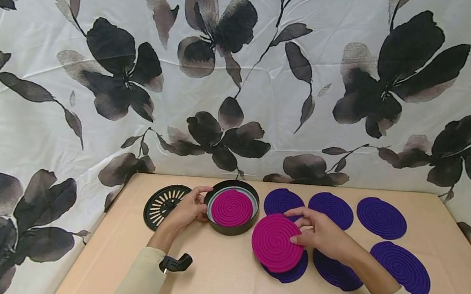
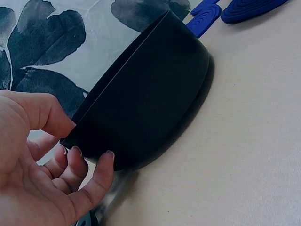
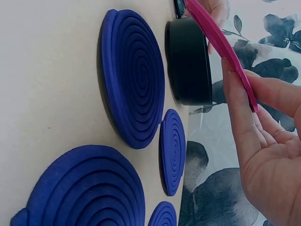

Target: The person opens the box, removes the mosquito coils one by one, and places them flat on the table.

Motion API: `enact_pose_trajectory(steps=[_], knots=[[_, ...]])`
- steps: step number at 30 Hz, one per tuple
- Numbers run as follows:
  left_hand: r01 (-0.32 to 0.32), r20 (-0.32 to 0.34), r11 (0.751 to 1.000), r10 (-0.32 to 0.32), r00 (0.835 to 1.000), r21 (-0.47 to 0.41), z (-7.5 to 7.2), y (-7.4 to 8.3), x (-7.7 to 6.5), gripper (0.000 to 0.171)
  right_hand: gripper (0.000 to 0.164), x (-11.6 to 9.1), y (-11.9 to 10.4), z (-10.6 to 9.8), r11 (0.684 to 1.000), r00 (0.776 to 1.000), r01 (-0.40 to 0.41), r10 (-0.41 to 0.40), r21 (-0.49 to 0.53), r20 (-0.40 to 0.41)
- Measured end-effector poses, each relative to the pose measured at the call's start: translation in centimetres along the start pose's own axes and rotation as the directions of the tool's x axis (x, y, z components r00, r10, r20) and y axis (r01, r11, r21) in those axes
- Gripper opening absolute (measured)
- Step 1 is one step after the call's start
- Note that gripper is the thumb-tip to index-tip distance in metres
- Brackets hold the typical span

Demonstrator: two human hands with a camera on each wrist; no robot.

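Observation:
My right hand (image 1: 324, 237) pinches a pink spiral coaster (image 1: 275, 240) by its right edge. The coaster is raised above the table and partly covers a purple one; the right wrist view shows it edge-on, a thin pink disc (image 3: 225, 47) between thumb and fingers. My left hand (image 1: 190, 207) grips the left side of a round black holder (image 1: 231, 231). Thumb and fingertips meet at its rim and wall (image 2: 146, 89) in the left wrist view. Another pink coaster (image 1: 232, 208) lies inside the holder, face up.
A black slotted disc (image 1: 153, 212) lies left of the holder, partly behind my left hand. Several purple spiral coasters (image 1: 381, 218) are spread over the right half of the wooden table (image 1: 214, 282). A floral cloth (image 1: 285, 124) hangs behind the table.

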State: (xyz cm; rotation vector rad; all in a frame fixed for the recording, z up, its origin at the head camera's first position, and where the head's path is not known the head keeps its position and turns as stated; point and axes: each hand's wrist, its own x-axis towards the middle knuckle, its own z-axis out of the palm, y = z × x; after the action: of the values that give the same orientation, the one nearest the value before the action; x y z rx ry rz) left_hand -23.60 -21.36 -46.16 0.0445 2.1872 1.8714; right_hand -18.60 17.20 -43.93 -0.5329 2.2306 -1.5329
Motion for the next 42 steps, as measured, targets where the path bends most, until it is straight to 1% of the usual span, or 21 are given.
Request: enact_pose_trajectory(steps=[2, 6, 8, 12, 17, 27, 28, 29, 32, 35, 38, 42], knots=[[0.012, -0.001, 1.0, -0.012, 1.0, 0.002, -0.2, -0.5, 0.4, 0.066, 0.06, -0.2, 0.2, 0.1, 1.0, 1.0, -0.002, 0.002, 0.003, 0.01], [0.012, -0.018, 1.0, -0.012, 1.0, 0.006, -0.3, -1.8, 1.1, 0.067, 0.06, -0.5, 0.5, 0.2, 1.0, 1.0, -0.007, 0.007, -0.001, 0.026], [0.009, -0.03, 1.0, -0.009, 0.999, 0.01, -0.2, -2.1, 1.2, 0.067, 0.06, -0.7, 0.6, 0.2, 1.0, 0.999, -0.005, 0.005, -0.009, 0.032], [0.001, -0.053, 1.0, 0.0, 0.999, 0.014, -0.1, -2.3, 1.2, 0.065, 0.061, -1.1, 1.0, 0.3, 1.0, 0.999, 0.001, 0.0, -0.029, 0.046], [-0.003, -0.063, 1.0, 0.004, 0.998, 0.013, 0.1, -2.2, 0.8, 0.063, 0.064, -1.6, 1.4, 0.4, 0.999, 0.996, 0.0, 0.004, -0.043, 0.086], [-0.007, -0.084, 1.0, 0.01, 0.996, 0.029, 0.3, -2.5, 0.7, 0.064, 0.065, -2.3, 2.1, 0.9, 0.999, 0.985, 0.035, -0.03, -0.025, 0.167], [-0.005, -0.082, 1.0, 0.007, 0.997, 0.027, 0.3, -2.5, 0.7, 0.065, 0.064, -2.5, 2.2, 1.0, 0.999, 0.983, 0.035, -0.03, -0.024, 0.178], [-0.002, -0.071, 1.0, 0.003, 0.997, 0.024, 0.3, -2.1, 0.5, 0.065, 0.064, -2.6, 2.2, 1.0, 0.999, 0.981, 0.031, -0.027, -0.02, 0.19], [0.008, -0.041, 1.0, -0.007, 0.999, 0.017, 0.5, -0.8, -0.3, 0.066, 0.062, -2.9, 2.4, 1.3, 0.999, 0.973, 0.037, -0.037, 0.002, 0.23], [0.018, -0.017, 1.0, -0.018, 1.0, 0.02, 0.7, 0.5, -1.2, 0.066, 0.06, -2.9, 2.7, 1.6, 0.998, 0.96, 0.055, -0.064, 0.039, 0.271], [0.019, -0.02, 1.0, -0.018, 1.0, 0.023, 0.8, 0.5, -1.3, 0.066, 0.06, -3.1, 2.9, 1.9, 0.996, 0.952, 0.06, -0.075, 0.059, 0.296], [0.015, -0.018, 1.0, -0.014, 1.0, 0.02, 0.8, 0.3, -1.3, 0.066, 0.06, -3.4, 3.1, 2.2, 0.996, 0.945, 0.037, -0.061, 0.081, 0.323]])
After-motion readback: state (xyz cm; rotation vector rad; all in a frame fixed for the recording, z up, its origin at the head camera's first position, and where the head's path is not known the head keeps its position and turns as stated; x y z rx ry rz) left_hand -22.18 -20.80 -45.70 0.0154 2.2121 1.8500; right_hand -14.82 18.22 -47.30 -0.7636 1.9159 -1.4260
